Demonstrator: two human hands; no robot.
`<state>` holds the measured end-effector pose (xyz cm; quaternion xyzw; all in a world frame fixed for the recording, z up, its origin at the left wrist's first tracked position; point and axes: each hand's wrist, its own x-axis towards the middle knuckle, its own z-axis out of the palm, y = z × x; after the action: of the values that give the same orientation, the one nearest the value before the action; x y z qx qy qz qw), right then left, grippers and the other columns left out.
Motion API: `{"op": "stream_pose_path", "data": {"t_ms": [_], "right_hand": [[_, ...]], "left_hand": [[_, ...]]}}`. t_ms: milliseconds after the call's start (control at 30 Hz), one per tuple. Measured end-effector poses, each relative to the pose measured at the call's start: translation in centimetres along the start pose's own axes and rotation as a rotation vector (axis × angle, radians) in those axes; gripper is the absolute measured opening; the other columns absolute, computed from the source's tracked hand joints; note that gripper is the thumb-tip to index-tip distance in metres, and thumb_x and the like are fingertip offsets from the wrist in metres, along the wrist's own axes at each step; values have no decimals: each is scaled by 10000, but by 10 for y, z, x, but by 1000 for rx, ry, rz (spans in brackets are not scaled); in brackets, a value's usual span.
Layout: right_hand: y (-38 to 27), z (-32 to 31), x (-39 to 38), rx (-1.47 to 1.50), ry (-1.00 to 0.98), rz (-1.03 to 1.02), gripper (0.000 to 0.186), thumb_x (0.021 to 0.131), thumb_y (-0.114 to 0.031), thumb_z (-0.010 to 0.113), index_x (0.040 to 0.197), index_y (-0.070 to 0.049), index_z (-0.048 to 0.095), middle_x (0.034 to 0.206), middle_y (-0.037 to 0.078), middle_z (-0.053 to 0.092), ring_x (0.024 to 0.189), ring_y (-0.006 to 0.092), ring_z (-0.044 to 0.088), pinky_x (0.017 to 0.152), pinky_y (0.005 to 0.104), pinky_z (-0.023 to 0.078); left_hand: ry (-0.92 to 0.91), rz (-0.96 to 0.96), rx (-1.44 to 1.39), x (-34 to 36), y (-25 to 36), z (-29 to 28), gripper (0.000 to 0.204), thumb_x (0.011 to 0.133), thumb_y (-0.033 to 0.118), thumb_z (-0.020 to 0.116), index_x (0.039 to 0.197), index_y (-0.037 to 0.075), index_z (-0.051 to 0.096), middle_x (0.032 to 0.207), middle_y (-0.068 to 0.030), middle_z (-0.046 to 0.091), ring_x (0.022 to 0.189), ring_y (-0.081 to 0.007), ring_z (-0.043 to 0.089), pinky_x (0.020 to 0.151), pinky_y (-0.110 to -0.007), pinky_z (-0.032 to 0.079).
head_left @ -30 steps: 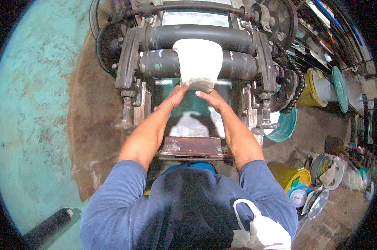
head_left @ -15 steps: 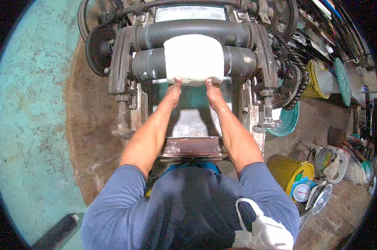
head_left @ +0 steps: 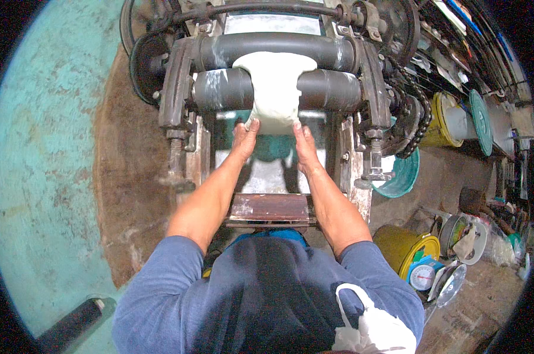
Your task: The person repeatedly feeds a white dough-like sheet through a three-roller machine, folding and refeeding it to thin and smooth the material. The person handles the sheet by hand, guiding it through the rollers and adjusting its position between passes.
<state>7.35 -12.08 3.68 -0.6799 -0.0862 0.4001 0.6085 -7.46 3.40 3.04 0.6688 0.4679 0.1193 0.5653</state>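
A smooth white sheet of dough (head_left: 276,88) drapes over the front dark roller (head_left: 221,89) of a roller machine. Its broad upper end lies at the gap against the rear roller (head_left: 237,50), and it narrows on its way down toward me. My left hand (head_left: 244,137) grips its lower left corner, thumb on top. At the lower right corner, my right hand (head_left: 305,141) holds on in the same way. The fingers beneath the dough are mostly hidden. Below my wrists is a pale, floury tray (head_left: 270,174).
Chain and sprocket (head_left: 417,121) flank the rollers on the right, a wheel (head_left: 142,68) on the left. A wooden bar (head_left: 270,207) crosses just before me. Yellow bucket (head_left: 394,248), dial scale (head_left: 422,276) and green tub (head_left: 401,174) stand on the right.
The dough has gone from a broad, even sheet to one narrowed in the middle and stretched lower. Both hands have come slightly toward me, still holding its corners.
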Motion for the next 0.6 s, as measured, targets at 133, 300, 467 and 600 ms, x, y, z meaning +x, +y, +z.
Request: {"op": "stream_pose_path", "data": {"t_ms": [133, 300, 467, 600], "right_hand": [[-7, 15, -10, 138, -61, 33, 1157, 792, -704, 617, 1463, 127, 175, 1560, 251, 172, 1459, 328, 164, 1172, 394, 172], [-22, 22, 21, 37, -281, -44, 1213, 674, -807, 629, 1499, -14, 227, 1512, 132, 318, 1375, 286, 296, 1137, 412, 232], [-33, 24, 25, 180, -351, -30, 1243, 611, -819, 668, 1465, 6, 302, 1492, 119, 355, 1389, 280, 272, 1141, 430, 217], [-39, 15, 17, 34, -276, -77, 1216, 653, -783, 681, 1414, 96, 325, 1452, 209, 374, 1347, 297, 343, 1094, 431, 307]], "left_hand": [[80, -34, -320, -26, 20, 18, 1276, 668, 919, 458, 1427, -92, 277, 1487, -294, 262, 1410, -357, 247, 1126, -457, 249], [-215, -134, -393, 6, 20, 7, 1337, 574, 927, 525, 1486, -8, 243, 1522, -141, 302, 1399, -297, 258, 1141, -463, 204], [-257, 110, -616, -7, 51, 21, 1226, 597, 920, 525, 1391, -7, 406, 1438, -131, 428, 1330, -272, 373, 1083, -393, 307], [-75, 112, -173, -14, 58, 19, 1201, 677, 898, 487, 1344, -97, 413, 1415, -216, 417, 1347, -310, 349, 1096, -444, 258]]}}
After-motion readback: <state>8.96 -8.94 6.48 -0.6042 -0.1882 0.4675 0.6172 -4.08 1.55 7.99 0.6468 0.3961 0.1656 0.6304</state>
